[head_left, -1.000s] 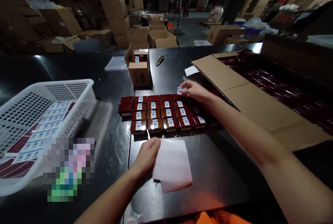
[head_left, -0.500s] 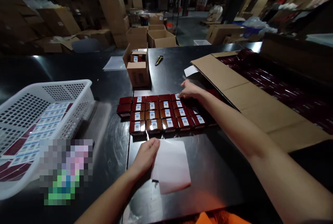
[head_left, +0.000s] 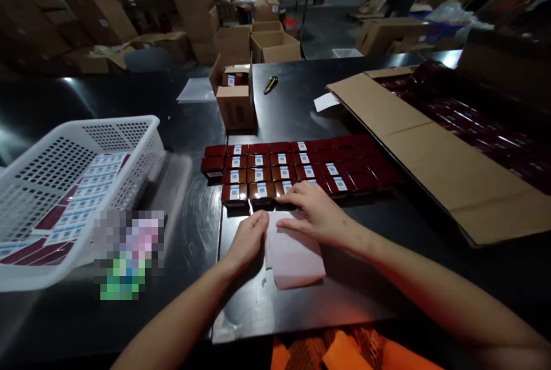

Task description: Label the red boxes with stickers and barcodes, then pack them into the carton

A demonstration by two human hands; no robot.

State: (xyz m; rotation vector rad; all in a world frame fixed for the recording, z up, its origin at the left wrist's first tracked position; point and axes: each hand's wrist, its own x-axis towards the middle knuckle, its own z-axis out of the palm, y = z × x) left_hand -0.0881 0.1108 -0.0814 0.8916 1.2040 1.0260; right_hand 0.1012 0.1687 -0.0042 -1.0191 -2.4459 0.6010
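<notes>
Several small dark red boxes [head_left: 275,172] lie in rows on the black table [head_left: 185,146]; most carry a white-and-blue label on top. In front of them lies a white label sheet [head_left: 295,255]. My left hand [head_left: 247,241] rests on the sheet's left edge, fingers curled on it. My right hand [head_left: 316,212] lies over the sheet's top edge, fingers spread toward the front row of boxes. Whether a label is between its fingers cannot be seen.
A white perforated basket [head_left: 86,152] with labelled red boxes sits at the left. A small open carton [head_left: 235,100] stands behind the rows, a yellow cutter [head_left: 270,84] beyond it. A large open carton [head_left: 430,140] of red boxes fills the right. Stacked cardboard boxes stand behind.
My right hand left the far row, where it had pressed a label down, and came back to the white sheet. My left hand stayed on the sheet.
</notes>
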